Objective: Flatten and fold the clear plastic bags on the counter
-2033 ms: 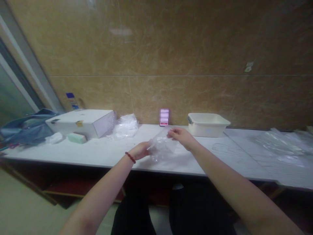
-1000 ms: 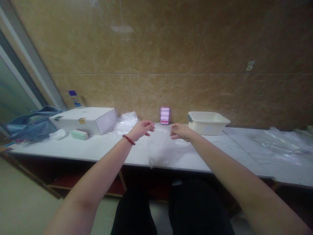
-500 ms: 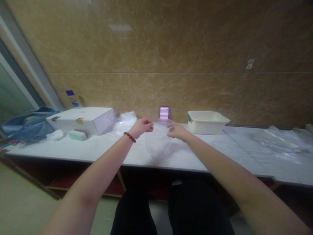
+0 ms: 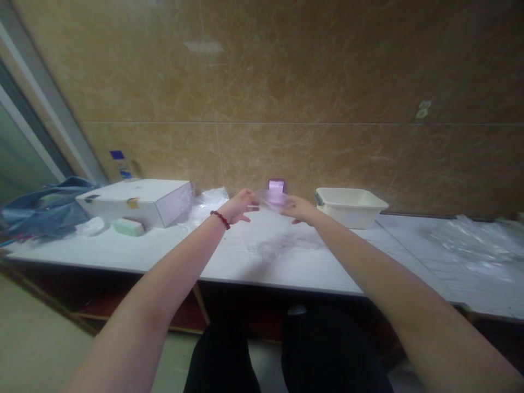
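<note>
A thin, clear plastic bag (image 4: 266,232) hangs or stands above the white tabletop between my hands, its round mouth spread open at the top. My left hand (image 4: 239,206) is at the left side of that mouth with its fingers apart; whether the fingertips touch the film is unclear. At the opposite side my right hand (image 4: 301,209) has its fingers bent over the bag's rim. Much of the film is too transparent and blurred to trace. Behind the bag a small phone-like device with a lit purple screen (image 4: 276,185) leans on the wall.
To the right stands a cream plastic bin (image 4: 352,207); beyond it lie crumpled clear bags (image 4: 478,243). On the left are a white box (image 4: 135,199), a green-and-white block (image 4: 128,226), a blue-capped can (image 4: 121,165), crumpled film (image 4: 208,204) and blue cloth (image 4: 45,210). The white table (image 4: 172,259) has a front edge.
My left hand's fingers have spread from a closer curl. My right hand has turned and moved slightly right. The bag's mouth now shows wider and rounder.
</note>
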`<state>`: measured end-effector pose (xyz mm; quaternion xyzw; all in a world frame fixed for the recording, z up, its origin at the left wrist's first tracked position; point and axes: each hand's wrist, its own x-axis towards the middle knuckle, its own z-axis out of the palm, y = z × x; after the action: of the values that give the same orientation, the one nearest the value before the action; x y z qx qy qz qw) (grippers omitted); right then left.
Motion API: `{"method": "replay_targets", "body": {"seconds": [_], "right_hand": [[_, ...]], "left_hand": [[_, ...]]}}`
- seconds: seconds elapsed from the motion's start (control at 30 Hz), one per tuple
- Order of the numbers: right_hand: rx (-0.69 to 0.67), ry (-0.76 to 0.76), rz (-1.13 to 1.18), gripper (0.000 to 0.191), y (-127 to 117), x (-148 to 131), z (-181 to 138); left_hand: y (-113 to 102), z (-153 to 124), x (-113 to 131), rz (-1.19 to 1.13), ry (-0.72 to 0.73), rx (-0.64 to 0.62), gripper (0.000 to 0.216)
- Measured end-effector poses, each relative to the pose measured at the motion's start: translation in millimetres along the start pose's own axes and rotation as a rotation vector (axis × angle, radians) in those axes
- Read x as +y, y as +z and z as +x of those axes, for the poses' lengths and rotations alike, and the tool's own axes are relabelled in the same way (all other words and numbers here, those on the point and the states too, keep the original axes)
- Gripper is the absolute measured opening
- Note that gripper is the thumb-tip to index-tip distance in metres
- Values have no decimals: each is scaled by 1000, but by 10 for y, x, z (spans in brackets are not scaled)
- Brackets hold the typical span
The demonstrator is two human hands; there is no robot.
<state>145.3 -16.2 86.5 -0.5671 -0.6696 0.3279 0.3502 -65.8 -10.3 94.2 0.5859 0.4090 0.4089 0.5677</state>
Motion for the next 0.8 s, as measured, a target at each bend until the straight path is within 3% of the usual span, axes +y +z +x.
{"method": "replay_targets", "body": {"seconds": [0.13, 0.23, 0.33, 0.53, 0.67, 0.8], "right_hand": [[-20, -4, 199, 14, 18, -97, 193], [-48, 10, 243, 13, 17, -38, 329], [2, -4, 140, 15, 22, 79, 428], [150, -248, -67, 17, -9, 256, 520], [276, -381, -236, 24, -79, 338, 477], [248, -561, -340, 28, -97, 504, 349]], "left_hand": [[10, 145, -43, 29, 42, 14, 30], [-27, 273, -198, 71, 30, 35, 32], [-66, 421, -371, 79, 0, 91, 27], [-97, 693, -444, 128, 212, 245, 26], [-115, 788, -432, 161, 380, 228, 24], [-115, 728, -516, 248, 491, 228, 26]]}}
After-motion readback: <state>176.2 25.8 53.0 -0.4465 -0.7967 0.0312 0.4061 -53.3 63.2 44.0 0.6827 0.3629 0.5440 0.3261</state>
